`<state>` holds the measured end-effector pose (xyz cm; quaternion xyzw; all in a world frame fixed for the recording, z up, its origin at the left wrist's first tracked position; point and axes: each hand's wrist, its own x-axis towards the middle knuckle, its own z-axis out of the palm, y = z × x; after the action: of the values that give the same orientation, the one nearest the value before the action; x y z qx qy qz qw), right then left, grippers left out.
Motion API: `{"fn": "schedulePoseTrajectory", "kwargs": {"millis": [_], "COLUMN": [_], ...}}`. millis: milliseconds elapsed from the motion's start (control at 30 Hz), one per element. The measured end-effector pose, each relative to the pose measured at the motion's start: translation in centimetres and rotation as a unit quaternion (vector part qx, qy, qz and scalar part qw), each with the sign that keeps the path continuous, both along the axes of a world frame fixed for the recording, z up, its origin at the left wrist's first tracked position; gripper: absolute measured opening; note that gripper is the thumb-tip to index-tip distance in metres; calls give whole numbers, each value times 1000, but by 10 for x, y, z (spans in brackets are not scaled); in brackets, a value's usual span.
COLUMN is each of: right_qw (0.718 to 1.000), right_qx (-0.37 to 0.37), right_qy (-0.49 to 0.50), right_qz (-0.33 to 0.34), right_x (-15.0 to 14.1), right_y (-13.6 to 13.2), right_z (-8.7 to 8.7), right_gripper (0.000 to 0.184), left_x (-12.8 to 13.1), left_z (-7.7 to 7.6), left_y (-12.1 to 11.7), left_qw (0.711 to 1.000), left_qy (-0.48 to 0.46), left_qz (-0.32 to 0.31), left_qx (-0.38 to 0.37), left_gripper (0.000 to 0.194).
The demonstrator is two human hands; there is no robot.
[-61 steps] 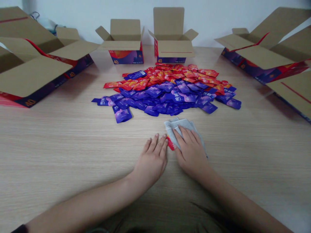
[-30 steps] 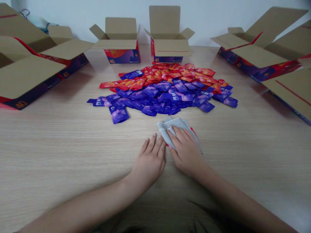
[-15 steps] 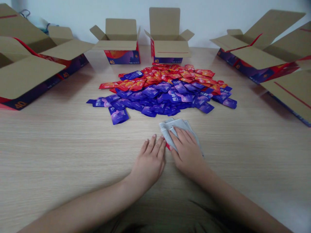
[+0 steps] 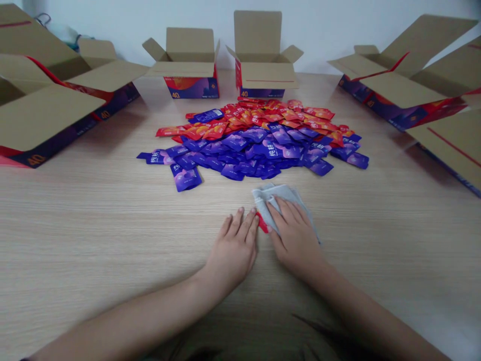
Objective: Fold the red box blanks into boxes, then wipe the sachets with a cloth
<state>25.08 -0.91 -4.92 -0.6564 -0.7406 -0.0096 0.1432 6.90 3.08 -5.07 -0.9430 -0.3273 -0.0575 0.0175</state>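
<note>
A folded grey cloth lies beneath my right hand, whose bent fingers grip and press it. Under the cloth's left edge shows a strip of a red packet; the rest of it is covered. My left hand rests flat on the table, fingers stretched out, with the fingertips touching the red packet's left edge. Beyond both hands is a heap of small packets: purple ones in front and red ones behind. A single purple packet sticks out at the heap's lower left.
Two open cartons stand at the back, one left and one right. More open cartons line the left side and right side of the wooden table. A pale wall rises behind.
My right hand and the cloth have shifted slightly right, baring more of the red packet. My left hand stays nearly where it was. The whole view has moved a little.
</note>
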Motion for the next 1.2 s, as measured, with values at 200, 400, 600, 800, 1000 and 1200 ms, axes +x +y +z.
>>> {"fn": "schedulePoseTrajectory", "kwargs": {"millis": [200, 400, 600, 800, 1000, 1200], "right_qw": [996, 999, 997, 1000, 1000, 995], "right_qx": [16, -12, 13, -2, 1, 29], "right_qy": [-12, 20, 2, 10, 28, 9], "right_qz": [-88, 40, -70, -17, 15, -99], "right_x": [13, -19, 16, -10, -3, 21], "right_y": [-2, 6, -2, 4, 2, 1], "right_z": [-3, 4, -1, 2, 2, -4], "right_gripper": [54, 52, 53, 52, 51, 52], "left_x": [0, 1, -1, 0, 0, 0], "left_z": [1, 1, 1, 1, 2, 1], "left_y": [-2, 0, 0, -1, 0, -1], "left_qw": [1000, 1000, 1000, 1000, 1000, 1000], "left_qy": [10, 4, 14, 6, 8, 12], "left_qz": [-2, -1, -3, 0, -3, -4], "left_qx": [-3, -4, -10, -2, -4, 0], "left_gripper": [50, 44, 52, 48, 48, 51]}}
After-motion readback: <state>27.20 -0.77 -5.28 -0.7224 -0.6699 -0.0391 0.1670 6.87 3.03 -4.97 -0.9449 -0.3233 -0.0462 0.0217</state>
